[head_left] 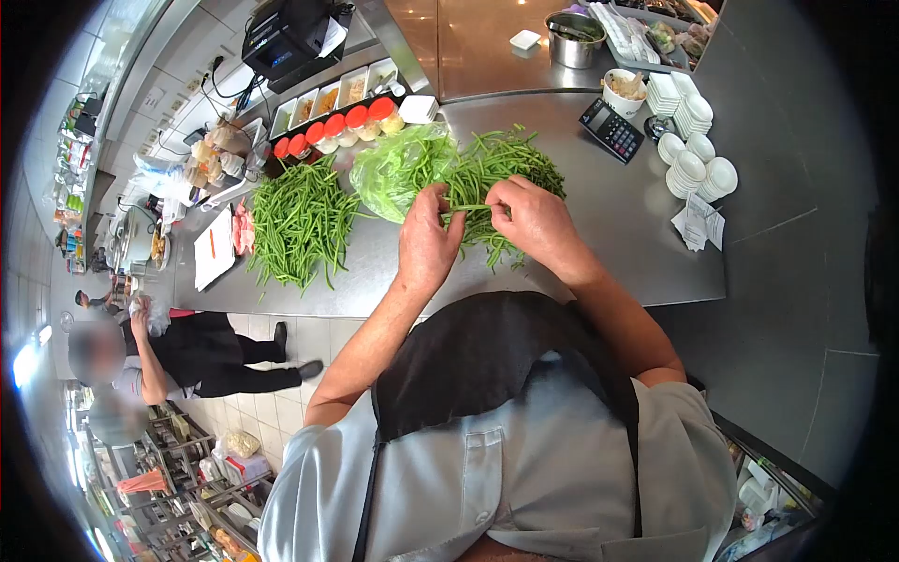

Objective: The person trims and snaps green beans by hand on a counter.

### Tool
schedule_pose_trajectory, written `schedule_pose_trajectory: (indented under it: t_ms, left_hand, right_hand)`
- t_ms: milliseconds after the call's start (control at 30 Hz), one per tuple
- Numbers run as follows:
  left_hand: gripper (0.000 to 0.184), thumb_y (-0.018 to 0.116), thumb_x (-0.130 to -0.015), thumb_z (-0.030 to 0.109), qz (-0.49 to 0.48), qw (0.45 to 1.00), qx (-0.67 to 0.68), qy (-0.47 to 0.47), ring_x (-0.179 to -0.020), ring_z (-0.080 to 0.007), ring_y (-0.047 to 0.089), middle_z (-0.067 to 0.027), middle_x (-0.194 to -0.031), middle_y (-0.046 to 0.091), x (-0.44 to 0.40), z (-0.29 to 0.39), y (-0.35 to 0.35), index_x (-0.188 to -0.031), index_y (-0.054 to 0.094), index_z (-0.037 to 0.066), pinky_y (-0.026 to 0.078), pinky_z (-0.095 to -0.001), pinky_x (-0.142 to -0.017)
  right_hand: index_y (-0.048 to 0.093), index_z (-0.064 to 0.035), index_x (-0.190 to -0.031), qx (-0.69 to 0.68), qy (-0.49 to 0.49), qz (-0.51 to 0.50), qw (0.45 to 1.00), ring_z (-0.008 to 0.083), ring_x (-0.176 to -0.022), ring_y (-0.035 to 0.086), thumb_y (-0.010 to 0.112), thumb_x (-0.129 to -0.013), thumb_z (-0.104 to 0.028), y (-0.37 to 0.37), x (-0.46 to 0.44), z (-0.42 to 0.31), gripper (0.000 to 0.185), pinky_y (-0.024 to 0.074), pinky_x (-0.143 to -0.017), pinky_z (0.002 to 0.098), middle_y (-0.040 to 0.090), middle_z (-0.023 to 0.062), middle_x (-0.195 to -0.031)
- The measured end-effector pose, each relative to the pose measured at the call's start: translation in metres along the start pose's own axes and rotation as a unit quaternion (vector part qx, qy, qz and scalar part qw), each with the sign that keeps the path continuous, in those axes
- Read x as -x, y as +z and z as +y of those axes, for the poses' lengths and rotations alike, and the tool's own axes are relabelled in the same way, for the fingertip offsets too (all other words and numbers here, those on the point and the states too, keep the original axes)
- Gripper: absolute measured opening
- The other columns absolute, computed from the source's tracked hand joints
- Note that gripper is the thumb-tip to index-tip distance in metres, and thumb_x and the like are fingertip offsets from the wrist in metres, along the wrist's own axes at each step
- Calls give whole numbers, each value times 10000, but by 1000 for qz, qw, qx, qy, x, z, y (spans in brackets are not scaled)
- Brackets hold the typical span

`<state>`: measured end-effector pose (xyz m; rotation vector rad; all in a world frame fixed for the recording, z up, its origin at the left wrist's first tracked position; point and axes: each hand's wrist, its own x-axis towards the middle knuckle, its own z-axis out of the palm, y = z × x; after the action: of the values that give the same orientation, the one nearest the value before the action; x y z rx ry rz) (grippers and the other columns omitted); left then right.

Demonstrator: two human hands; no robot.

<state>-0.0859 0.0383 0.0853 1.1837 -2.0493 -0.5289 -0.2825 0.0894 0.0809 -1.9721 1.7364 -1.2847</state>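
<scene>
Kitchen: white tiles line the wall on the left, and another person, in a dark apron, is on the pale tiled floor off to that side.
Surface: bare, shiny metal in front of the wearer's dark apron.
Left hand: fingers curled in toward the thumb, nearly closed, pinching one end of a slim green bean.
Right hand: thumb and forefinger drawn together on the bean's other end, the remaining fingers folded in.
Held bean: stretched crosswise in the short gap between the two hands, above the near part of the right pile.
Right pile: loose green beans, just beyond and under the hands.
Plastic bag: clear and crumpled, between the two piles, with green showing through it.
Left pile: a broad heap of green beans, apart from both hands.
Back edge: jars with red lids stand in a row behind the bag and left pile.
Right side: a calculator lies tilted near stacks of small white dishes, with crumpled papers just below them.
</scene>
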Motion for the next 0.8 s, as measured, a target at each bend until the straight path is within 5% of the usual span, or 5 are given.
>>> schedule_pose_trajectory:
  t_ms: [133,167,267,533,800]
  left_hand:
    - [277,792,-916,69,-24,993,-34,109,-776,-251,644,-119,-896,676,0,-7,2,-1146,650,8,537,-398,-688]
    - [230,793,-933,72,-34,986,-46,157,-714,-186,620,-82,-868,670,-2,-12,4,-1106,655,7,526,-356,-641]
    - [132,760,-987,75,-122,967,205,-84,-670,-145,622,-54,-829,679,9,-12,20,-1038,647,32,506,-305,-604]
    - [100,645,-1083,134,-145,685,607,-377,-663,-142,705,-93,-889,744,5,-39,19,-992,627,97,625,-289,-585]
    - [69,634,-1095,171,-145,703,594,-364,-709,-138,698,-76,-947,749,7,-58,13,-1065,655,113,605,-288,-651]
  right_hand:
    - [666,-57,-921,-165,10,23,986,242,-697,655,687,-888,-82,19,4,18,47,516,-606,377,645,81,-818]
    - [664,-58,-926,-304,118,-16,945,198,-681,620,679,-903,-89,23,2,23,41,486,-588,348,633,57,-811]
    - [666,-63,-960,-605,322,-77,724,41,-653,481,661,-958,-127,32,9,21,64,364,-540,247,583,-38,-813]
    - [693,14,-1103,-281,202,-96,933,163,-861,661,675,-938,-88,46,38,54,194,543,-789,334,708,67,-942]
    - [726,3,-1147,-276,168,-132,937,239,-903,722,654,-967,-119,39,42,46,229,560,-813,379,760,142,-1028]
